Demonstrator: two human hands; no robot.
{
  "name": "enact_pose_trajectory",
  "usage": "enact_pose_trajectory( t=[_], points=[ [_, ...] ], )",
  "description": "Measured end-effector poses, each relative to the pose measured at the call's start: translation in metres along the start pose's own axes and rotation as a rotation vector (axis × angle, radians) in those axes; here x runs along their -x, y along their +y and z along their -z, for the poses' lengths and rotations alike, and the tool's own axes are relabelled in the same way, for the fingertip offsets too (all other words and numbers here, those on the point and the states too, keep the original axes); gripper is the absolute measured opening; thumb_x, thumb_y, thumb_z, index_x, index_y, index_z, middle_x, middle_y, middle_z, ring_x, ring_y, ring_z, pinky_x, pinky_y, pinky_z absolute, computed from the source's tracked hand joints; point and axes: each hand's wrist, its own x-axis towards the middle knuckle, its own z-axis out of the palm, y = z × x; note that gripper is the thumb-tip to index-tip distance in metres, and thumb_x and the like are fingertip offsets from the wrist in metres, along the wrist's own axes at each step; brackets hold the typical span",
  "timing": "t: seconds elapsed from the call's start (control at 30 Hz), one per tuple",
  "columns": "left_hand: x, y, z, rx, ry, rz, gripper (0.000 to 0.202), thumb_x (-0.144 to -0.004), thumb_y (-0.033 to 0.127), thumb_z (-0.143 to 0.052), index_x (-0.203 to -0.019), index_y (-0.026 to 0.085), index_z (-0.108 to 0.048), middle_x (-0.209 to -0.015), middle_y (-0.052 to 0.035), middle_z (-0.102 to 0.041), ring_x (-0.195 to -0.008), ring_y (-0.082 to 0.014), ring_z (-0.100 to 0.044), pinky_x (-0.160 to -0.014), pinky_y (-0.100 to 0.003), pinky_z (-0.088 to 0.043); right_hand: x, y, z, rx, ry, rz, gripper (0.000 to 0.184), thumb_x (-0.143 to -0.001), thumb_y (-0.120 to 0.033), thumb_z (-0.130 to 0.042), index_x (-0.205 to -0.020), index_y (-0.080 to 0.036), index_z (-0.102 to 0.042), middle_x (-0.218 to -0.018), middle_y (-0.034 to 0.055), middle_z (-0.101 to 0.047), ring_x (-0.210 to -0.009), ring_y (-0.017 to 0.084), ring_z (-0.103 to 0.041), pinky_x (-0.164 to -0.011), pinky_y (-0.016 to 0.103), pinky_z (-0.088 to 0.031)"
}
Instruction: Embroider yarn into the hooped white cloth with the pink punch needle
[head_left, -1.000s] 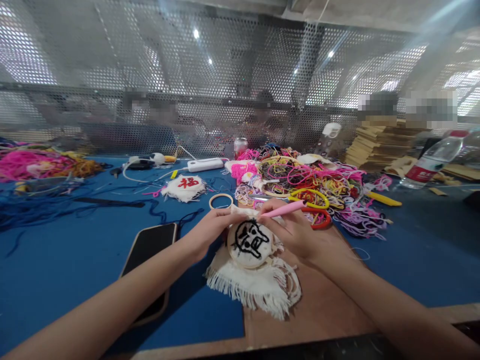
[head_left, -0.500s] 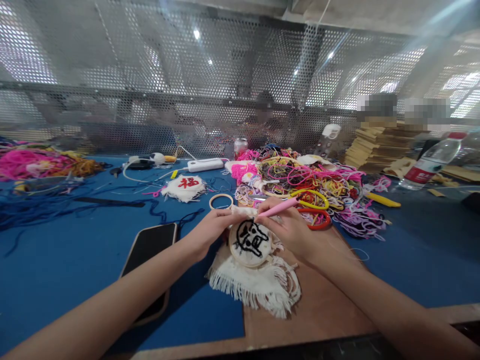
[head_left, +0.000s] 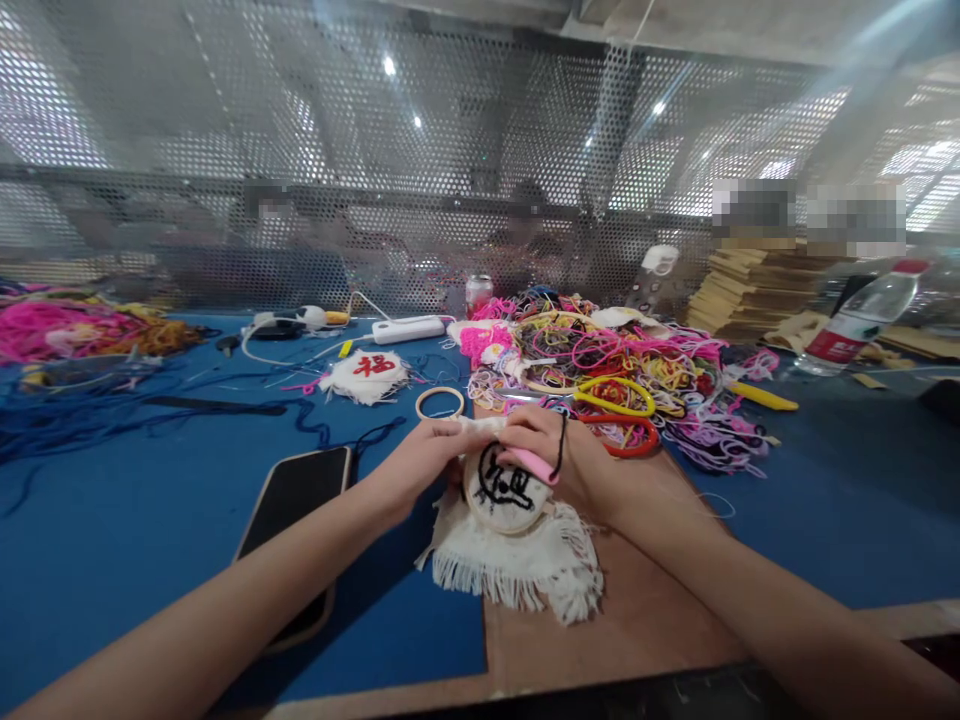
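Note:
A small round embroidery hoop (head_left: pixel 480 515) stretches white cloth (head_left: pixel 487 570) with a black yarn outline worked on it; the cloth's fringed edge hangs below. My left hand (head_left: pixel 431 455) is closed on the hoop's upper left rim and the bunched cloth there. Between the fingers of my right hand (head_left: pixel 581 460) is a pink punch needle (head_left: pixel 537 466), its handle lying low across the hoop. Black yarn (head_left: pixel 563 440) loops from the handle's end up over the hand. The needle's tip is hidden by my fingers.
Beyond the hands lies a heap of mixed yarn (head_left: pixel 600 345) with yellow-handled (head_left: pixel 615 394) and red-handled scissors (head_left: pixel 626 437). A phone (head_left: pixel 296 520) is left of my arm. A spare hoop ring (head_left: pixel 440 403), a fringed patch (head_left: pixel 367 378) and a water bottle (head_left: pixel 859 325) stand farther off.
The punch needle has swung from pointing up and right to pointing down and right. My right fingers have curled closer over the hoop, which is slightly tilted; my left hand stays in place.

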Motion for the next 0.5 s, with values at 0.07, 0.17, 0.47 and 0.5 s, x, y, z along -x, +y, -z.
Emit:
enact_pose_trajectory(
  t=[0.07,0.17,0.47,0.5],
  points=[
    [0.002,0.002,-0.002,-0.008,0.008,-0.017,0.034,-0.068,0.045,-0.059,-0.072,0.012,-0.066,-0.055,-0.002,-0.054,-0.045,-0.0083,-0.04,-0.044,-0.023,-0.028,0.0,0.003,-0.001,0.056,-0.021,0.023,0.008,-0.081,-0.024,-0.051,-0.081,-0.028,-0.059,-0.089,0.0017,-0.059,-0.09,0.019,-0.05,-0.077,0.033,-0.042],
    [0.004,0.004,-0.004,-0.002,0.013,-0.048,0.032,-0.069,0.043,-0.059,-0.075,0.012,-0.066,-0.056,-0.0017,-0.053,-0.046,-0.0073,-0.038,-0.045,-0.022,-0.026,0.0,0.01,-0.005,0.086,-0.013,0.023,0.008,-0.082,-0.025,-0.052,-0.083,-0.025,-0.059,-0.088,0.0016,-0.061,-0.087,0.017,-0.053,-0.076,0.032,-0.042],
    [0.003,0.003,-0.005,-0.033,0.044,-0.012,0.031,-0.071,0.042,-0.058,-0.075,0.012,-0.064,-0.053,-0.0001,-0.05,-0.044,-0.0072,-0.039,-0.043,-0.021,-0.027,0.001,0.008,-0.004,0.024,0.114,-0.139,0.012,-0.081,-0.03,-0.053,-0.08,-0.021,-0.06,-0.081,0.0018,-0.064,-0.075,0.016,-0.059,-0.069,0.03,-0.043],
    [0.003,0.003,-0.005,-0.034,0.047,-0.012,0.031,-0.071,0.042,-0.058,-0.075,0.012,-0.064,-0.053,-0.0001,-0.05,-0.044,-0.0071,-0.039,-0.042,-0.021,-0.026,0.001,0.008,-0.004,0.023,0.111,-0.15,0.013,-0.082,-0.031,-0.052,-0.08,-0.02,-0.06,-0.08,0.0021,-0.064,-0.074,0.016,-0.059,-0.068,0.029,-0.043]
  ],
)
